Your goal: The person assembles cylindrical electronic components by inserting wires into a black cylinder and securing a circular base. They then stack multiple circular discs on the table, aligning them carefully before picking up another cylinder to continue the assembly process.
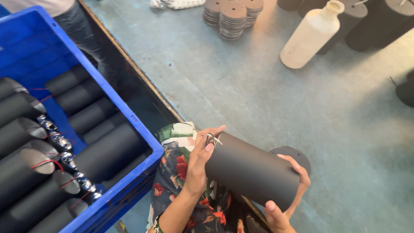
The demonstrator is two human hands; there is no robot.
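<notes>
Currently both hands are on one matte black cylindrical tube (252, 170), held tilted over the lap, above the grey concrete floor (258, 99). Left hand (199, 166) wraps the tube's upper-left end, fingers curled over the rim, where a small silver metal clip (213, 139) sticks out; thumb and fingertips touch that clip. Right hand (288, 196) grips the lower-right end, fingers curled round the far side, thumb on the near side. So both hands are clenched on the tube, neither is free.

Just behind the tube's right end, a flat dark round disc (297, 154) lies on the floor, partly hidden by the tube and the right hand.

Under the tube: floral-print fabric (177, 159) with red and green on a dark ground, covering the person's lap.

Left side: blue plastic crate (129, 125) packed with more matte black tubes (92, 114), lying on their sides in rows. A line of shiny silver metal fittings (64, 149) with thin red wires (45, 163) runs between the rows.

Far edge of the floor: stacks of brown round discs (233, 15), a cream plastic bottle (310, 36) leaning against upright black cylinders (375, 21). Well apart from the hands.

Top left: another person's dark trouser leg (73, 21) stands beside the crate.
</notes>
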